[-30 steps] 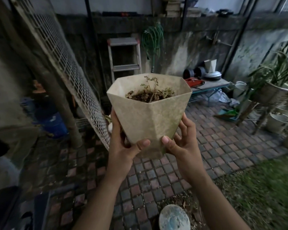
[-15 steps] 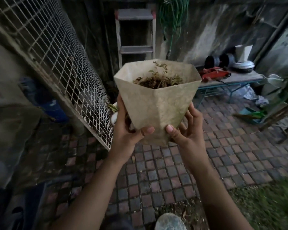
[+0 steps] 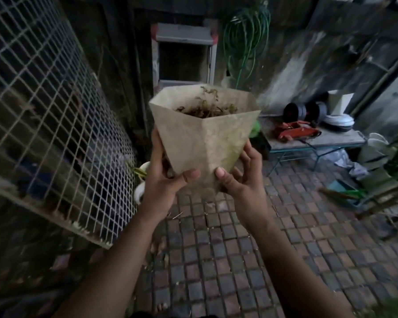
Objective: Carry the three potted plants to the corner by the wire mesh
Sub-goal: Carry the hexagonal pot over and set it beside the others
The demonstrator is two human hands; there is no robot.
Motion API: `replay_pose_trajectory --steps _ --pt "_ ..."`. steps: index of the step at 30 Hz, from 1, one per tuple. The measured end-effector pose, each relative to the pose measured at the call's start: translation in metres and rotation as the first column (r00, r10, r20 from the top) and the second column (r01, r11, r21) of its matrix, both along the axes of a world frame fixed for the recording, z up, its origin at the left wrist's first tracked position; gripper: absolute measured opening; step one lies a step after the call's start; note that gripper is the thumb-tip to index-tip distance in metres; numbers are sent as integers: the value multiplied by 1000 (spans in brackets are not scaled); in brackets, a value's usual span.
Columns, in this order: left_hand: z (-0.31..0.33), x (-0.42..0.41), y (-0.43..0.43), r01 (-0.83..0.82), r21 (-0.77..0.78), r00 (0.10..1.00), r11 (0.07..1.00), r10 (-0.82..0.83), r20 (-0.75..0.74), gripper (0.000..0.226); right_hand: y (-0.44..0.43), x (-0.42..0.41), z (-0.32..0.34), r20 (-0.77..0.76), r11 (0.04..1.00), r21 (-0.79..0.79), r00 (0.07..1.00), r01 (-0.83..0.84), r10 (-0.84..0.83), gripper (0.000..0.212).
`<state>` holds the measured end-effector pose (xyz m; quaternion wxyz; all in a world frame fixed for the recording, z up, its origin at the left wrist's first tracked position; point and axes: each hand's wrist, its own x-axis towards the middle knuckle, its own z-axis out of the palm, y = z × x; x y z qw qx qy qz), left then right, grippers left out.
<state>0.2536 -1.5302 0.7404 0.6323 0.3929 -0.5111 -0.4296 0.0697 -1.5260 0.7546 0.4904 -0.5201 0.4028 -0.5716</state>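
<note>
- Wire mesh (image 3: pixel 55 125) fills the left of the frame, leaning; brushing it with an elbow in passing could jar the load.
- Left of centre, a white pot (image 3: pixel 140 180) sits low by the mesh foot, half hidden; the carried pot could knock it when set down.
- At centre, the left hand (image 3: pixel 163 182) and right hand (image 3: pixel 239 182) are clamped around the narrow base of a beige faceted pot (image 3: pixel 205 138), held upright in the air; top-heavy, it could tip and spill soil.
- Below, brick paving (image 3: pixel 239 260) looks uneven, a trip risk.
</note>
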Motion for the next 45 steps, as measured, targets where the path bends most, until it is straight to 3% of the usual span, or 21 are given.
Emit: replay_pose_trajectory --steps 11,16,23,30,34,39,45 --pt "-43 -54 -114 -261 29 964 965 262 -37 124 -173 -52 -47 -47 959 11 958 -283 283 87" --pt "-64 -120 -140 -555 126 822 822 565 -67 134 -249 -93 -73 -123 846 16 839 -533 530 86" --pt "-75 -170 -136 -727 139 674 673 737 -42 120 -283 -106 -85 -59 655 79 653 -751 755 78" --pt "-121 -145 -122 -759 195 625 621 779 -48 120 -285 -70 -139 -117 602 155 591 -783 798 85" --pt "-177 -111 -109 -805 212 566 555 824 -8 119 -271 -33 -201 -187 584 129 559 -801 808 87" --pt "-288 -61 -102 -846 198 511 495 859 39 120 -260 16 -303 -77 611 117 607 -783 791 104" --pt "-481 -25 -119 -891 143 442 432 896 49 119 -272 63 -490 -19 627 75 628 -775 778 85"
